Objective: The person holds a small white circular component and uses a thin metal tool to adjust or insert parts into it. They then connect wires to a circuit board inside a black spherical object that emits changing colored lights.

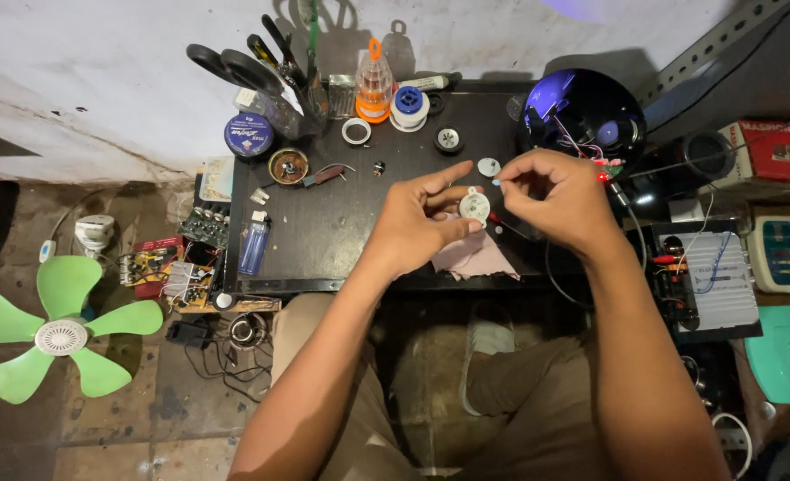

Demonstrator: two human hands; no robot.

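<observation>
My left hand (pixel 417 223) pinches a small round white plastic part (pixel 474 207) between thumb and fingers, above the dark work table (pixel 324 236). Just to its right, my right hand (pixel 555 198) has its fingertips closed on something tiny next to that part; what it is cannot be made out. A pink cloth (pixel 475 256) lies on the table under both hands. A second small grey disc (pixel 488 167) rests on the table just beyond them.
A dark dome-shaped device (pixel 582 114) with loose wires sits at the back right. Scissors and tools stand in a holder (pixel 279 85) at the back left, with a tin (pixel 249 135), tape ring (pixel 356 131), solder spool (pixel 409 107) and blue lighter (pixel 254 246). A green fan blade (pixel 57 330) lies on the floor.
</observation>
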